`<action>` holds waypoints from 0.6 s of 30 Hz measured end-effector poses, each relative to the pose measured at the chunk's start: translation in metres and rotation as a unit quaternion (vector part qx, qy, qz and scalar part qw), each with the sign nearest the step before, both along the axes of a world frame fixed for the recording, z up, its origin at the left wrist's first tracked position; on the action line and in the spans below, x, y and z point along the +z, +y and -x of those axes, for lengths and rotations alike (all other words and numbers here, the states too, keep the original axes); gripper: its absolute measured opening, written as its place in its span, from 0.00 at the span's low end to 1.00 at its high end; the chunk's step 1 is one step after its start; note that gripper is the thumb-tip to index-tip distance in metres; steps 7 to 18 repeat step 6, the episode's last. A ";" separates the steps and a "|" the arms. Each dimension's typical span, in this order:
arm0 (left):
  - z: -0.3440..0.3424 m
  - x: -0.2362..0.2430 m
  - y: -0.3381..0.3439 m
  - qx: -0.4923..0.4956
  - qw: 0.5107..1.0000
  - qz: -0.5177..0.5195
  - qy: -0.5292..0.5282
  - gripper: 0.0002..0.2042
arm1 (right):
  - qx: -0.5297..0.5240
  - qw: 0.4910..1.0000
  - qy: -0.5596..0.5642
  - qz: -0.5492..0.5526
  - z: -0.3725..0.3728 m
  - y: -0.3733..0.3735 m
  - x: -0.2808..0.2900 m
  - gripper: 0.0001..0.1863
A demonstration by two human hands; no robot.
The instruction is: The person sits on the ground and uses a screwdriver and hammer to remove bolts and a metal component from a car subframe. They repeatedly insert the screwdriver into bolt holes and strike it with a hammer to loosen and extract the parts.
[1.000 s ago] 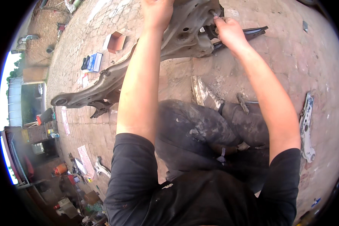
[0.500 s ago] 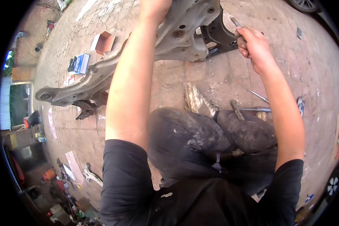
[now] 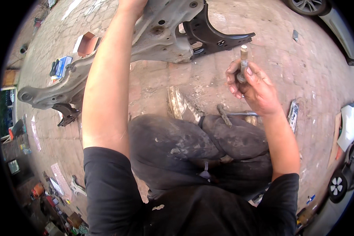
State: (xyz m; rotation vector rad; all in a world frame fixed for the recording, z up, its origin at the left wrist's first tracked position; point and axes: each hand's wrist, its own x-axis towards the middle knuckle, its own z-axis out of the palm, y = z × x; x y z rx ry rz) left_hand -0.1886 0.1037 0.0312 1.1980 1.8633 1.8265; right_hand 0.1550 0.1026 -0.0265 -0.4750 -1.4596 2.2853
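My right hand (image 3: 259, 88) grips a bolt (image 3: 244, 59), threaded end up and head down among the fingers, above my right knee. My left hand (image 3: 133, 5) is at the upper edge, beside a large grey metal car subframe (image 3: 157, 49); its fingers are cut off from view. A black control arm (image 3: 208, 33) is attached at the subframe's right end, its free tip pointing right. Another black arm (image 3: 65, 114) shows under the left end. By my right knee lies a dark-headed tool (image 3: 224, 115) with a shiny shaft beside it.
An open cardboard box (image 3: 86, 44) and a blue box (image 3: 62, 67) lie beyond the subframe on brick paving. Cars stand along the right, one wheel (image 3: 336, 185) showing. A metal arm (image 3: 78, 187) and assorted clutter lie at lower left.
My right hand has come away from the black control arm, down and toward me, with the bolt now turned upright. The view has swung right, and my left hand stays by the subframe.
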 end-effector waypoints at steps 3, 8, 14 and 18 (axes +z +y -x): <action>0.006 -0.003 0.010 0.082 0.994 0.072 0.009 0.37 | 0.031 0.998 0.026 0.058 -0.002 -0.001 -0.002 0.22; -0.001 0.007 -0.004 0.054 0.995 0.081 0.036 0.39 | 0.089 0.986 0.090 0.106 0.000 0.001 -0.007 0.24; -0.001 0.007 -0.004 0.054 0.995 0.081 0.036 0.39 | 0.089 0.986 0.090 0.106 0.000 0.001 -0.007 0.24; -0.001 0.007 -0.004 0.054 0.995 0.081 0.036 0.39 | 0.089 0.986 0.090 0.106 0.000 0.001 -0.007 0.24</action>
